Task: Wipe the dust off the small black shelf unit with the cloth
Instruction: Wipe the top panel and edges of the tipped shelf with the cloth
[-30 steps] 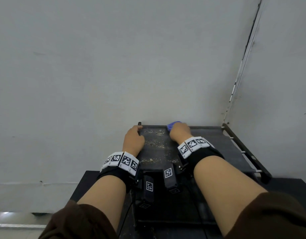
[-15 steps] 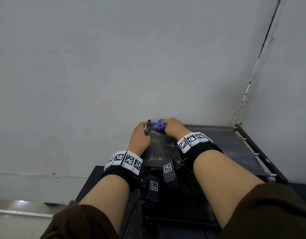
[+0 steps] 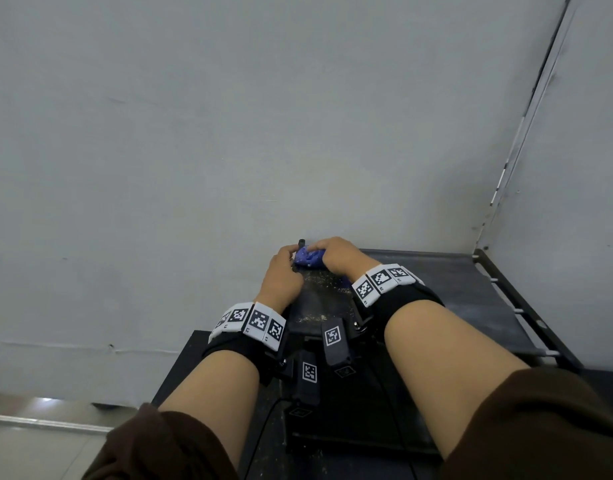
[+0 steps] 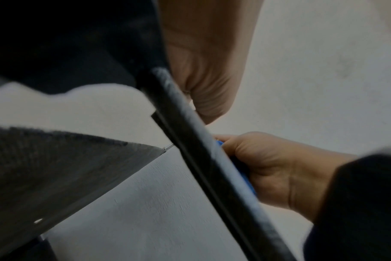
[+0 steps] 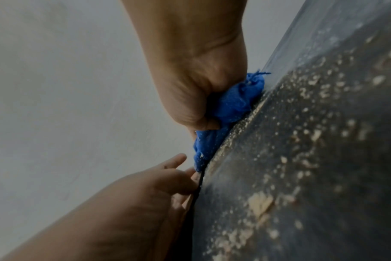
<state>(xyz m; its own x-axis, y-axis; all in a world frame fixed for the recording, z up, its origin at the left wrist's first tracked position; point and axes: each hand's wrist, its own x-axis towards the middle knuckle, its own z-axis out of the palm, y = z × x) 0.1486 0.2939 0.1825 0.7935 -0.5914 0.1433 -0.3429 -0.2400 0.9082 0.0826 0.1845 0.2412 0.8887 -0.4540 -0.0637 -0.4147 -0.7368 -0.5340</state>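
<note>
Grey plastered walls meet in a corner behind the small black shelf unit [image 3: 436,282], whose top shelf is the whole stage. At its far left corner the right hand [image 3: 336,254] clenches a bunched blue cloth [image 3: 310,259] and presses it down on the shelf top. The right-wrist view shows the cloth [image 5: 232,104] wadded in the fist, its lower tail lying on the shelf's left edge. The left hand [image 3: 281,275] steadies the unit, fingers [image 5: 179,174] curled round the thin left edge rail just beside the cloth; its grip is closed on the frame, and the two hands look close to touching.

A second back the cloth sat further right along the shelf's far edge, with bare dusty shelf between the hands; half a second back it had slid leftward, and now it has reached the corner post [image 3: 301,242]. The left hand has kept its place at the left edge. Right of the hands the top shelf looks mostly clear of crumbs, though streaked. The pale crumbs [image 3: 315,289] lie mostly beneath and between the wrists, and more show close up [image 5: 301,159]. By this reading one pass along the back edge is ending, with the near part of the shelf still to clean.
</note>
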